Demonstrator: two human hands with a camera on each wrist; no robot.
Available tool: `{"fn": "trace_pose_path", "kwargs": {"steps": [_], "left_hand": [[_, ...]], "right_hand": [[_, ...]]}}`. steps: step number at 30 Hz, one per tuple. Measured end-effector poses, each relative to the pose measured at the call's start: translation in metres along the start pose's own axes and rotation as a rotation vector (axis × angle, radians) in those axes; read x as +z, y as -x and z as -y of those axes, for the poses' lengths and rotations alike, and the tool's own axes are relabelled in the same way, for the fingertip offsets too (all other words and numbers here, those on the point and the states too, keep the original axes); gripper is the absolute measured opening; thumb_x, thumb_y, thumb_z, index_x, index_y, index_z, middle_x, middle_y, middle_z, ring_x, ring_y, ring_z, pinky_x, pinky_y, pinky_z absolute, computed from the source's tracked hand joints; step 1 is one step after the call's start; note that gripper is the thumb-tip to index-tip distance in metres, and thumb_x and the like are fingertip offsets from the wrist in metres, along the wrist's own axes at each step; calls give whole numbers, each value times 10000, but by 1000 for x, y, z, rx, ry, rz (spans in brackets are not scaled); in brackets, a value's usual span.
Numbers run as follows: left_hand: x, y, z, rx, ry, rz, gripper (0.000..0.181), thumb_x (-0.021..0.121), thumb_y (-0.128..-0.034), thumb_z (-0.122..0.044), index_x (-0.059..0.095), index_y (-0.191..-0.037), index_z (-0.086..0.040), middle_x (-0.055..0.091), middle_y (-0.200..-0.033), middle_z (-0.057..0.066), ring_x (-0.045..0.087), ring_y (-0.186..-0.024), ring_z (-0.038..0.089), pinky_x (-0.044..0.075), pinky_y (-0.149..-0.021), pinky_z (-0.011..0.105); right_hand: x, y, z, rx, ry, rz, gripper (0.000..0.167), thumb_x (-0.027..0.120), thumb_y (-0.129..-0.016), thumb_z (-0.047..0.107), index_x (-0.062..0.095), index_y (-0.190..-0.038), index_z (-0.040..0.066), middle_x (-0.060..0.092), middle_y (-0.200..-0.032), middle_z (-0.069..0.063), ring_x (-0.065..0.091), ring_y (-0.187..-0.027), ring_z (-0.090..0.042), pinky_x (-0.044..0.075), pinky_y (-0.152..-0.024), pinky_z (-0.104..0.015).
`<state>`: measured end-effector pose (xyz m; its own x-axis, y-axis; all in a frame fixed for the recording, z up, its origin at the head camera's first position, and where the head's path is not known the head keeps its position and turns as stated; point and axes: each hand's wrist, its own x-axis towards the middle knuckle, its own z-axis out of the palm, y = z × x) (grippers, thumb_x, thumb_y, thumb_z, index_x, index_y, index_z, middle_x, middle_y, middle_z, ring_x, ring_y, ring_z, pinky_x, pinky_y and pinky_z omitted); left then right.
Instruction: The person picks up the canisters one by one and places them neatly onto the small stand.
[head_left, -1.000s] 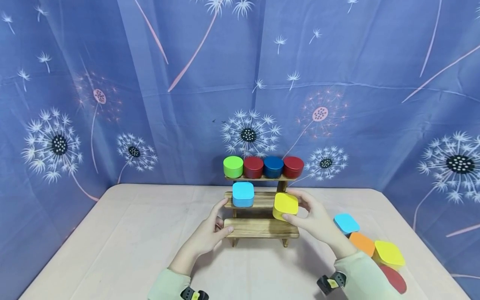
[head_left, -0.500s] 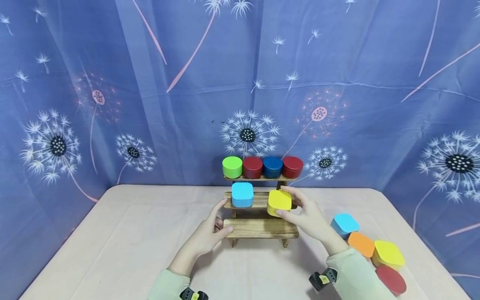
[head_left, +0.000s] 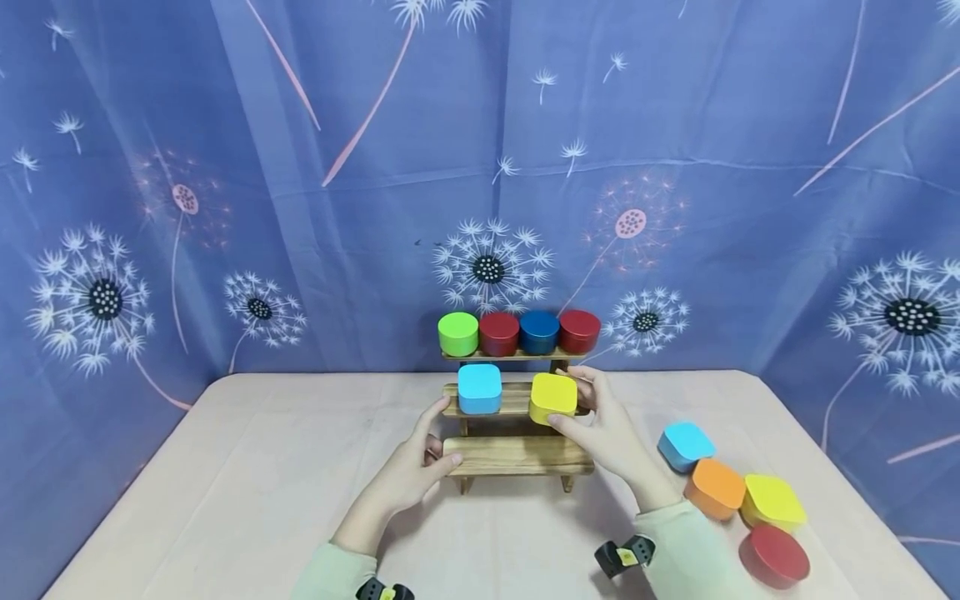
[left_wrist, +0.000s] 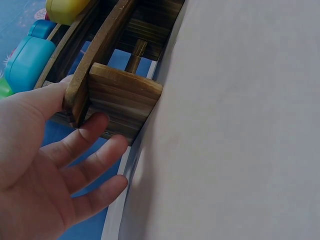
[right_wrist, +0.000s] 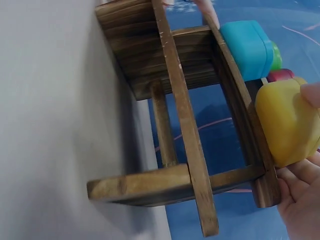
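Note:
A three-tier wooden display stand (head_left: 517, 457) is on the table. My left hand (head_left: 408, 462) rests against its left side, thumb on the bottom tier and index finger by the middle tier's end. In the left wrist view the other fingers (left_wrist: 95, 165) are loosely spread, apart from any box. My right hand (head_left: 607, 425) pinches a yellow rounded-square box (head_left: 553, 398) at the middle tier's right part, thumb in front and fingers behind. In the right wrist view that yellow box (right_wrist: 287, 122) is against the tier's board. A light-blue box (head_left: 480, 389) sits left on the same tier.
Along the top tier stand round boxes: green (head_left: 458, 333), red (head_left: 498, 334), dark blue (head_left: 538, 332) and another red (head_left: 579, 332). On the table at right are light-blue (head_left: 686, 446), orange (head_left: 716, 488), yellow (head_left: 772, 502) and red (head_left: 775, 556) boxes. A patterned blue curtain (head_left: 375, 267) hangs behind.
My right hand has moved the yellow box leftward and slightly up along the middle tier. The left hand stays at the stand's left side. The view has shifted slightly.

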<state>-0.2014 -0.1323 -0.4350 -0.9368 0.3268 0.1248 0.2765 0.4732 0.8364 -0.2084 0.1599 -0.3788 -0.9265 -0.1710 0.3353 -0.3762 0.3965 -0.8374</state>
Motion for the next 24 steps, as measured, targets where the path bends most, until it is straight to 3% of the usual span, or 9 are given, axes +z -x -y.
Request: {"fn": "trace_pose_path", "kwargs": {"steps": [3,7,11,15,24], "left_hand": [[0,0,1,-3,-7,0,784,636,-908,-295,122,-1495,-371,532,-839,44,497,-708,131,439,-626,241],[1,1,1,-9,-6,-3,779,636,-909,-288,127,-1493,-373,532,-845,46,498,-709,132,439,-623,241],[1,0,-1,-9,-3,-4,777,637,-909,-284,132,-1492,-373,532,-847,49,495,-708,134,438,-619,244],[1,0,-2,-10,-9,-2,779,635,-909,-293,127,-1495,-373,542,-858,50,499,-713,133,437,-627,242],[0,2,-3,-31,-6,-7,787,643,-904,-281,132,-1493,-385,556,-876,55,509,-718,136,442,-627,246]], "right_hand": [[2,1,-1,-3,-78,0,610,702,-828,63,321,-1304,47,464,-1425,-137,539,-1037,-198,504,-788,-224],[3,2,-2,-24,-101,-2,581,683,-817,5,341,-1286,31,432,-1454,-121,535,-1113,-184,482,-838,-192],[4,2,-2,-23,-26,-42,596,708,-817,63,397,-1325,52,516,-1360,-118,525,-1171,-231,432,-927,-234],[5,2,-2,-23,22,-76,619,734,-807,102,428,-1343,60,574,-1219,-131,543,-1115,-249,431,-929,-283],[3,2,-3,-52,-3,-82,606,695,-757,-40,437,-1303,4,561,-1093,-130,534,-1008,-203,415,-929,-306]]}}
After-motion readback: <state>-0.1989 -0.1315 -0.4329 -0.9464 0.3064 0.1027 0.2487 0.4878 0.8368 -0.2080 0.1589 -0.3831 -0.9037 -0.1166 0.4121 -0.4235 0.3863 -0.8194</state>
